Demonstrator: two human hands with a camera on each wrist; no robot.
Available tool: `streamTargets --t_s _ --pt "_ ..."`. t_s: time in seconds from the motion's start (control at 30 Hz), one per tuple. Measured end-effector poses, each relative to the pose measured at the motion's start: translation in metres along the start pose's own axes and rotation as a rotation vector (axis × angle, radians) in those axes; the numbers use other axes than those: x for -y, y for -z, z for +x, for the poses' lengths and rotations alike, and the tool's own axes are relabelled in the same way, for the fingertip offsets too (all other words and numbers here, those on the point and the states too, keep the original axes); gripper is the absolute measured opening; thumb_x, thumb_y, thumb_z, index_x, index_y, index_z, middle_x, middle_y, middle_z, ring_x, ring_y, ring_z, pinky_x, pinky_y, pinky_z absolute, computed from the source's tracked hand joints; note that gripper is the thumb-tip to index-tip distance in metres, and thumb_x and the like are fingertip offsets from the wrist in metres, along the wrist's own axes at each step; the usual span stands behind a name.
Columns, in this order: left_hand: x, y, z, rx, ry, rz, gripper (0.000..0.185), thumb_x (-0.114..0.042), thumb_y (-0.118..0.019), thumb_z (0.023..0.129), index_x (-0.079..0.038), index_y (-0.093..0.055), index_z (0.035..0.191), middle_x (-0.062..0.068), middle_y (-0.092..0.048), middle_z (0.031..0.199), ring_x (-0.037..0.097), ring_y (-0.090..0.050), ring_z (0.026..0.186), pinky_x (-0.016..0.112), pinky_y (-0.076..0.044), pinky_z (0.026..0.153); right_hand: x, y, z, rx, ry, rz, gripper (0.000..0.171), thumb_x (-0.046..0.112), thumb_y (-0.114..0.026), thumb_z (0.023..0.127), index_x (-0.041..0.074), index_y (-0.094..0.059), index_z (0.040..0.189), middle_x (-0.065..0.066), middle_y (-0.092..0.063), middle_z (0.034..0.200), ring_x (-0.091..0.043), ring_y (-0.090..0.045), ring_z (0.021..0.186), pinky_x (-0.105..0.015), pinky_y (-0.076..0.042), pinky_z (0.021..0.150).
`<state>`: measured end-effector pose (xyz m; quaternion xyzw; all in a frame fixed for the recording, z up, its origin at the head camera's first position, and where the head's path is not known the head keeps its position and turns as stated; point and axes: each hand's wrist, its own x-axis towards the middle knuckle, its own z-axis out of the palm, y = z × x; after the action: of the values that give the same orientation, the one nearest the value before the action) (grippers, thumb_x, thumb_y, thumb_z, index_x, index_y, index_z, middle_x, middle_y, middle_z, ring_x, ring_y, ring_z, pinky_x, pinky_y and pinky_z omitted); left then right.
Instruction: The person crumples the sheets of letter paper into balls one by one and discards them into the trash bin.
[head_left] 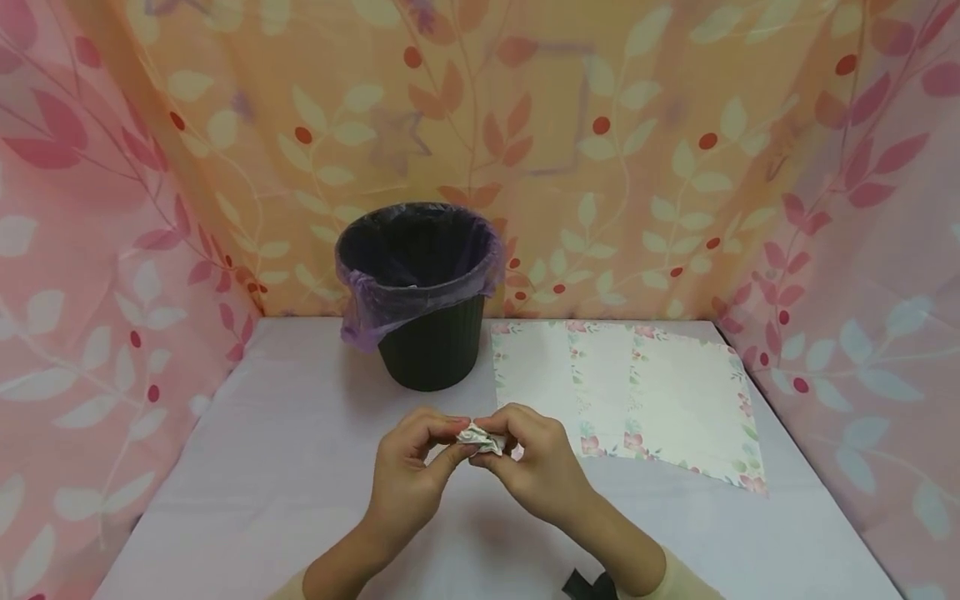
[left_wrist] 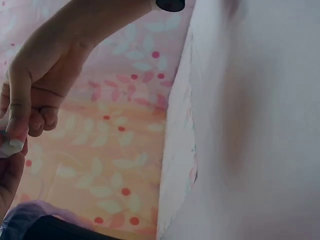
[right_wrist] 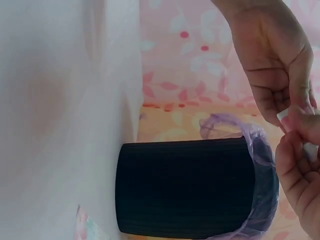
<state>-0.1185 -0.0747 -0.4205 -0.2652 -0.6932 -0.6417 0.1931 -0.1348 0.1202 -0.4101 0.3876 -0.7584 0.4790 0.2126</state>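
Note:
A small crumpled piece of paper [head_left: 480, 438], white with bits of green, is held between both hands above the table. My left hand [head_left: 407, 467] pinches its left side with thumb and fingertips. From the other side my right hand [head_left: 543, 462] grips it the same way, the fingertips of both hands close together. In the left wrist view the paper [left_wrist: 11, 147] shows at the left edge between the fingers. The right wrist view has only parts of the paper [right_wrist: 310, 151] visible, the rest hidden by fingers.
Behind the hands stands a black bin [head_left: 431, 350] lined with a purple bag [head_left: 390, 308]. Overlapping floral-bordered paper sheets [head_left: 690, 400] lie on the table [head_left: 262, 467] at right. Patterned cloth [head_left: 465, 100] surrounds the table. A black object [head_left: 581, 586] sits by the right forearm.

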Motion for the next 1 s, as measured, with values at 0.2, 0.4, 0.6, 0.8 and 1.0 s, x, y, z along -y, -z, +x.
streamTargets --t_s 0.2,0.4,0.6,0.8,1.0 --pt "-0.002 0.013 0.01 0.064 -0.016 0.033 0.033 0.005 -0.08 0.083 -0.004 -0.074 0.114 0.009 -0.07 0.104 0.016 -0.067 0.088 0.026 -0.061 0.077 -0.001 0.003 0.004 0.135 -0.054 -0.015 0.044 0.018 -0.079 0.09 0.011 -0.067 0.131 0.001 -0.074 0.112 -0.006 -0.065 0.086 -0.02 -0.057 0.071" --pt "-0.002 0.017 0.013 0.188 -0.012 0.087 0.031 -0.003 -0.075 0.091 -0.006 -0.073 0.122 0.005 -0.071 0.111 0.018 -0.069 0.1 0.031 -0.061 0.083 -0.002 0.01 0.001 0.23 -0.195 0.083 0.034 0.021 -0.07 0.098 0.013 -0.068 0.131 0.004 -0.074 0.109 -0.006 -0.066 0.083 -0.024 -0.059 0.069" --pt "0.002 0.009 0.009 0.129 -0.111 0.118 0.034 0.007 -0.078 0.084 -0.008 -0.074 0.114 0.002 -0.07 0.104 0.015 -0.068 0.094 0.026 -0.061 0.078 -0.003 0.004 -0.001 0.151 -0.184 0.157 0.02 0.009 -0.073 0.095 0.012 -0.071 0.115 0.001 -0.075 0.098 -0.011 -0.071 0.076 -0.025 -0.059 0.064" --pt "0.004 -0.003 0.004 0.002 -0.347 0.211 0.037 0.016 -0.08 0.076 -0.003 -0.074 0.107 0.007 -0.07 0.098 0.019 -0.069 0.091 0.021 -0.058 0.081 0.0 0.001 -0.001 0.061 -0.134 0.108 0.023 -0.002 -0.076 0.088 0.009 -0.073 0.109 -0.002 -0.077 0.095 -0.007 -0.064 0.059 -0.02 -0.05 0.047" --pt "0.0 0.006 0.007 0.047 -0.155 0.171 0.035 0.01 -0.077 0.084 -0.007 -0.073 0.114 0.005 -0.07 0.105 0.016 -0.068 0.091 0.022 -0.059 0.08 0.0 0.009 0.002 0.197 -0.201 0.193 0.03 0.008 -0.068 0.098 0.009 -0.067 0.129 -0.003 -0.075 0.109 -0.01 -0.072 0.077 -0.028 -0.061 0.067"
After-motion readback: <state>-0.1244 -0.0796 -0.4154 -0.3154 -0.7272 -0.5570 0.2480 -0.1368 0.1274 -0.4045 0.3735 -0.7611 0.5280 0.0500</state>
